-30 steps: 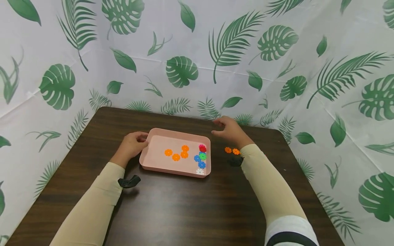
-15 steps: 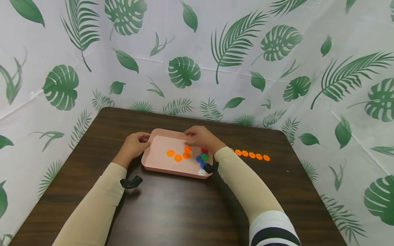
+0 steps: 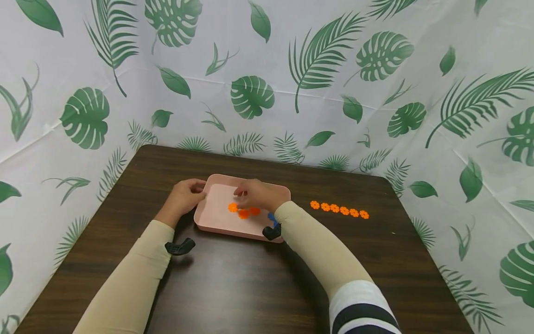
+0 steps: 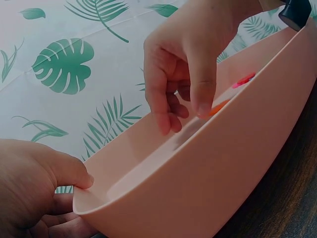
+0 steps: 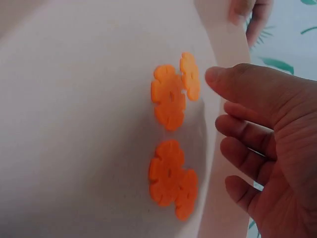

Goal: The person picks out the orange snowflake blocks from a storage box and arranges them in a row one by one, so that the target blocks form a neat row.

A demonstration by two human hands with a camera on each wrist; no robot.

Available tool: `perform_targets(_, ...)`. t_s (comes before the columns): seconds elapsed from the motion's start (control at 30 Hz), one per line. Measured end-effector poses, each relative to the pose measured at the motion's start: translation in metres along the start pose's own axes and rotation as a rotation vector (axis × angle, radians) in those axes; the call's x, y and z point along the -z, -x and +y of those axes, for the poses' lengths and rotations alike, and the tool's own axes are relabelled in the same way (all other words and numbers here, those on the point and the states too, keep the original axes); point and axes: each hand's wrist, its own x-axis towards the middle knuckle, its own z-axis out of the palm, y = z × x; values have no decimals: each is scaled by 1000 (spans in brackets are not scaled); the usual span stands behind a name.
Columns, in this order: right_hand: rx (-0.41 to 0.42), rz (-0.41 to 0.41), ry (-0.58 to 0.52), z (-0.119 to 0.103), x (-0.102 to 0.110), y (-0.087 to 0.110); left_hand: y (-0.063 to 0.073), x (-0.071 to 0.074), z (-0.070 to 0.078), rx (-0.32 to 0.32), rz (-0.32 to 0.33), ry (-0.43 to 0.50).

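A shallow pink tray (image 3: 213,204) lies on the table, its left end pinched by my left hand (image 3: 179,198); the left wrist view shows the thumb (image 4: 81,174) inside the rim and the other fingers outside. My right hand (image 3: 259,195) hovers over the tray's middle with loosely bent fingers and nothing between them. Beneath it are several orange flower-shaped plastic discs (image 5: 169,96), some overlapping, close to the right thumb (image 5: 218,82). Blue discs (image 3: 271,217) show beside the right wrist; other coloured discs at that end are mostly hidden by the arm.
To the tray's right, several orange discs (image 3: 334,208) form a straight row on the dark wooden table (image 3: 233,283). A leaf-patterned white cloth (image 3: 208,106) hangs behind the table and along its sides. A black wrist-camera mount (image 3: 272,232) overlaps the tray's front right corner.
My right hand has moved left from beyond the tray's right end to over the orange discs inside, uncovering the row on the table. The left hand keeps its grip on the tray.
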Motion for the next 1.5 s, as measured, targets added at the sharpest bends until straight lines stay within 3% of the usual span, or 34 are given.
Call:
perform_targets(0.33,37,-98,-5,-7,-1,-2,-3,-1,-2,-35,7,11)
perform_targets(0.63,61,-100,67,-13,-3,-3,-4,-1,-3,-41,6,16)
perform_targets(0.97,139,-82,303,-16,-10,-13,-2,0,-2,-20,1,25)
perform_targets(1.13,158,-88,365,-17,-12,-15,-2,0,-3,-29,8,20)
perform_targets(1.5,86,-104,247,-15,-7,-10,-2,0,-4,-51,16,16)
